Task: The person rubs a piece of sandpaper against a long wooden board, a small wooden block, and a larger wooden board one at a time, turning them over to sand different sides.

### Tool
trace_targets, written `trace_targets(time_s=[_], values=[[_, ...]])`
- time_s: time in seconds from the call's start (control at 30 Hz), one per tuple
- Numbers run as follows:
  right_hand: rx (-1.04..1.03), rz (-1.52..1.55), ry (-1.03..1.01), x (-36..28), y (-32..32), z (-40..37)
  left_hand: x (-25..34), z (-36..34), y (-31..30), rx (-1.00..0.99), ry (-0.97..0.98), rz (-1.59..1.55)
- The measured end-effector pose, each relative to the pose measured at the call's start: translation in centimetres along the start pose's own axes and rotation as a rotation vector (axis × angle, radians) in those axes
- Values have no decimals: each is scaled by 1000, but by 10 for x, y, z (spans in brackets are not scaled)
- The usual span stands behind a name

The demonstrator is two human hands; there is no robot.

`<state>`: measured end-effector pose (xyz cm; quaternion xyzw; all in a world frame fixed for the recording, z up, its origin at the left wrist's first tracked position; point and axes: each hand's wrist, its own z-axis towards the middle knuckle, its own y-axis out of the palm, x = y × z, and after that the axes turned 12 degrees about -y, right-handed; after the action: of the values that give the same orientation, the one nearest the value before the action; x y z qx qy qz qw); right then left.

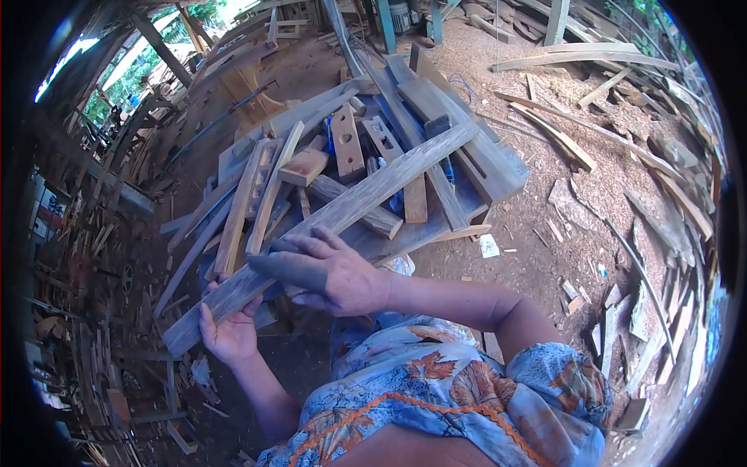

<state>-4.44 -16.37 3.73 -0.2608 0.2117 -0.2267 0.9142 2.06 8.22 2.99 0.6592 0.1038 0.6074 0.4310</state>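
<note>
A long, rough, weathered wooden plank (373,191) slants from the lower left up across a work table. My left hand (232,333) grips it near its lower end, with the thumb on one side and the fingers on the other. My right hand (342,274) lies over the plank a little higher up, its fingers stretched out along the wood. Dark grey coverings show on some of its fingers. Beyond my hands, a wooden block with round holes (346,140) and a short wood block (304,166) lie among other pieces on the table.
Under the pieces is the wooden tabletop (389,243). Slotted boards (253,183) stick out toward me on the left. Wood shavings (498,86) and offcuts cover the ground at right, with long curved strips (583,58). More scrap timber (101,366) is piled at left.
</note>
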Motion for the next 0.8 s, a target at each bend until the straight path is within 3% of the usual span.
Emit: trace_targets(time_s=[0.1,0.27,0.3,0.33,0.43,0.47,0.53,0.6,0.67,0.73,0.8], values=[[-14,-45,52,16,-25,-15,-1,2,-2,-76,-11,7],[197,-200,234,88,-80,-80,0,3,4,-64,-9,15],[261,-40,427,88,-98,-86,0,4,3,-62,-4,13],[375,-109,349,123,-101,-106,1,4,2,-56,-10,8],[419,-241,845,147,-140,-141,2,5,4,-52,-14,10],[329,-318,1223,165,-154,-152,3,6,5,-54,-14,16],[284,-414,1321,190,-177,-172,4,5,5,-40,-9,23],[331,-455,1273,236,-184,-209,4,5,5,-27,-6,30],[240,-516,1317,252,-188,-216,4,6,5,-46,-17,27],[224,-570,1288,249,-178,-207,4,6,5,-42,-18,21],[365,-750,1177,235,-152,-189,4,7,3,-33,-12,15]])
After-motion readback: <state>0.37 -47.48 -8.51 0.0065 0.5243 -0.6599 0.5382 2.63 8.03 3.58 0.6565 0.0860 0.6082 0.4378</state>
